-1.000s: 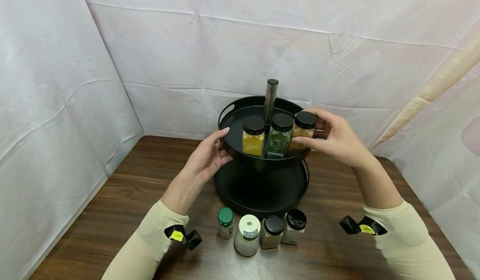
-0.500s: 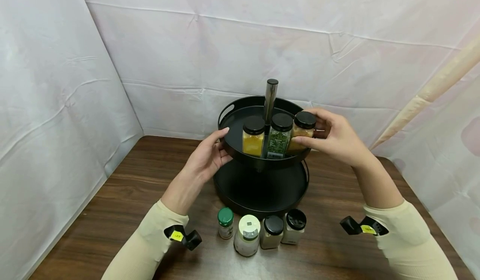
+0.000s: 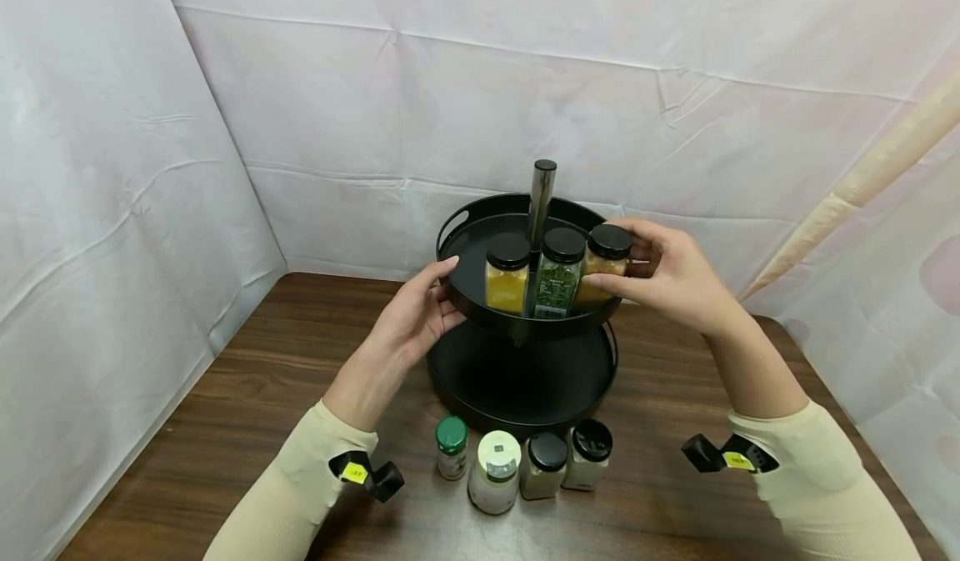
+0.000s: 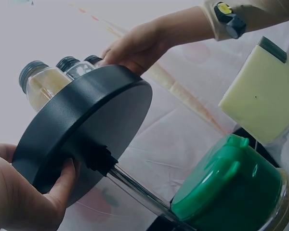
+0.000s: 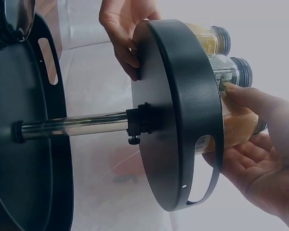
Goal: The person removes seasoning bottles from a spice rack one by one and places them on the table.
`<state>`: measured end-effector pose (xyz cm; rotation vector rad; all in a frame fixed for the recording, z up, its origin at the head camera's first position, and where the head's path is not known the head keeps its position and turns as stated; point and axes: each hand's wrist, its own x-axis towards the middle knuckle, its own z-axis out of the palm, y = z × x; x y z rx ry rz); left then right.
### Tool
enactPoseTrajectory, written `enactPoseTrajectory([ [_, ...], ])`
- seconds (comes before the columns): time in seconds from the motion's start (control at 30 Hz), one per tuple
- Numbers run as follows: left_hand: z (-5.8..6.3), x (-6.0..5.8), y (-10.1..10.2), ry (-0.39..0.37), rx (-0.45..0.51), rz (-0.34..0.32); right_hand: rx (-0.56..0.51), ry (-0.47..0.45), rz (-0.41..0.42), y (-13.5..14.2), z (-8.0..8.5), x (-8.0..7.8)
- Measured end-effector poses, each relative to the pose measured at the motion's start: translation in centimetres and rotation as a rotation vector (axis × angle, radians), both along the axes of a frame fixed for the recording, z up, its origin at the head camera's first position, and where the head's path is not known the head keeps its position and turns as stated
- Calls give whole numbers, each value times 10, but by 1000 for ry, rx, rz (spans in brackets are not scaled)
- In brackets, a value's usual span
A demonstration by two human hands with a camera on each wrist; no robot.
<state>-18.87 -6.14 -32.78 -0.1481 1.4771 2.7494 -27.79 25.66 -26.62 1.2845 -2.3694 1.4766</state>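
Square clear jar of tan powder [image 3: 605, 264] with a round black lid is in my right hand [image 3: 663, 277], held between thumb and fingers. It's at the right front of the round black top tray [image 3: 476, 273], just beside the square clear jar of green herbs [image 3: 557, 284]. The square clear jar of yellow powder [image 3: 507, 286] stands to the left. My left hand [image 3: 412, 319] grips the tray's left edge. I think two jars are done and this one almost is; I haven't let go. Four look left on the brown wood desk [image 3: 262, 369], in front of the round black bottom tray [image 3: 517, 382]: a small green-lidded bottle [image 3: 452, 444], a round white pale-lidded bottle [image 3: 495, 482] and two square black-lidded jars [image 3: 543, 469].
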Motion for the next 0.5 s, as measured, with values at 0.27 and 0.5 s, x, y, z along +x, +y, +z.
enactPoseTrajectory([
  [0.27,0,0,0,2,3,3,-9,12,-7,-2,1,0],
  [0.5,-1,0,0,2,-2,2,9,30,-21,0,4,0],
])
